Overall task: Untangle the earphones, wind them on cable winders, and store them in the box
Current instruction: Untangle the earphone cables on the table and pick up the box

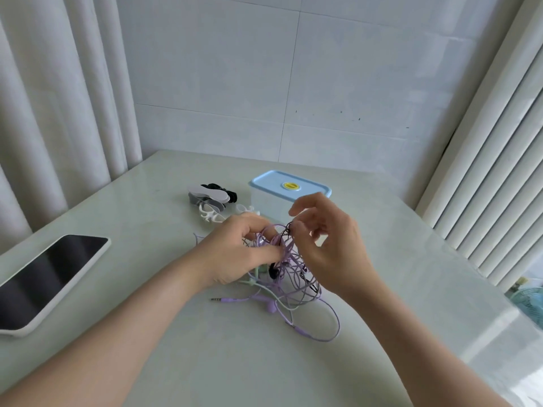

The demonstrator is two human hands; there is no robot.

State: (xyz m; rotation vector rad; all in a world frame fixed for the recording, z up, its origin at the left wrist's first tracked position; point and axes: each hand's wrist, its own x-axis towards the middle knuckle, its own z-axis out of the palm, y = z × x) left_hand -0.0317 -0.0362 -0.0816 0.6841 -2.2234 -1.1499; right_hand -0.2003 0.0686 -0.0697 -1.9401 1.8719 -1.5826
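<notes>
Both hands, left hand point(235, 251) and right hand point(326, 245), pinch the tangled earphones point(291, 277); untangling has only begun, cable winders point(210, 198) untouched, box point(289, 190) closed.

The counter point(264, 362) looked like smooth, glossy pale stone and reflected the light. The box point(266, 202) had frosted, half-clear plastic walls and a lid point(264, 182) of smooth light-blue plastic. The earphones point(296, 286) had thin cables with a soft, slightly shiny coat; 1 plug point(216, 299) ended in bright metal. The cable winders point(210, 196) seemed matt plastic or rubber. The phone point(50, 274) showed glossy black glass in a matt white case point(72, 289). The curtain point(58, 98) was plain cloth.
</notes>
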